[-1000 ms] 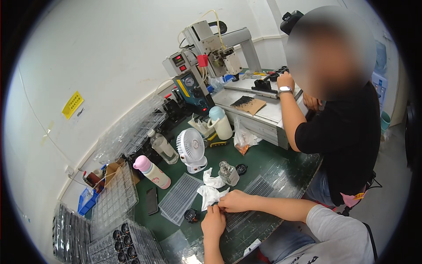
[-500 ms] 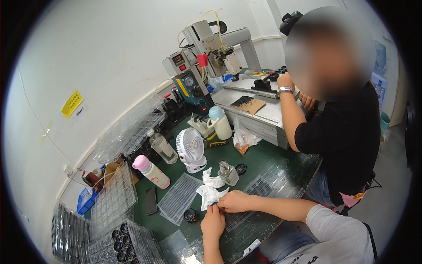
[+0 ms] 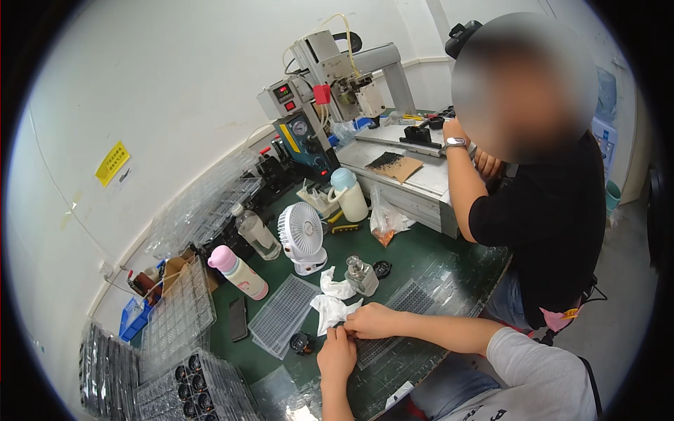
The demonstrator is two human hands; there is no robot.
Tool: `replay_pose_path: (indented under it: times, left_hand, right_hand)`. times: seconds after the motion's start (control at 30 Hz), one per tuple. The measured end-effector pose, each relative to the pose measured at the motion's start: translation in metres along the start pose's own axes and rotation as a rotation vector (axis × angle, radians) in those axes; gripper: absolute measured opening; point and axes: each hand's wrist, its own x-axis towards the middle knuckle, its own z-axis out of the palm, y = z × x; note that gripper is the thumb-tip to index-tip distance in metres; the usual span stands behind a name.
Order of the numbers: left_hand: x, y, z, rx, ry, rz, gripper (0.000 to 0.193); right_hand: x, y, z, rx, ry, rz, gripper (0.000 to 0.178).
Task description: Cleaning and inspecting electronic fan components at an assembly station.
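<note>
My left hand (image 3: 337,356) and my right hand (image 3: 373,321) meet over the green table, fingertips pinched close together. Whatever lies between them is too small or too covered to make out. Crumpled white tissue (image 3: 335,313) lies just beyond the fingers. A round black part (image 3: 302,342) sits to the left of my left hand. Under my right wrist and forearm is a perforated grid tray (image 3: 411,300). A small glass jar (image 3: 361,278) stands behind my right hand, beside a round black piece (image 3: 382,269).
Left of the tissue lies a pale grid sheet (image 3: 283,316), near a phone (image 3: 239,319), a pink-capped bottle (image 3: 239,272) and a white fan (image 3: 302,235). Clear trays with black parts (image 3: 193,389) are stacked front left. A co-worker in black (image 3: 547,210) sits by a bench machine (image 3: 337,77).
The whole view has shifted very slightly. My hands stay together in nearly the same place, with only small finger movement.
</note>
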Motion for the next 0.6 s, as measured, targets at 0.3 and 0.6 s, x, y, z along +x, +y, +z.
replay_pose_path:
  times: [0.3, 0.6]
  left_hand:
    - [-0.0021, -0.0002, 0.0027, -0.007, 0.011, 0.002, 0.019]
    - [-0.0014, -0.0008, 0.0028, -0.041, 0.026, 0.005, 0.02]
  right_hand:
    - [-0.0006, -0.0002, 0.0043, -0.004, 0.038, -0.021, 0.011]
    - [-0.0002, 0.0007, 0.0024, -0.004, 0.018, -0.012, 0.012]
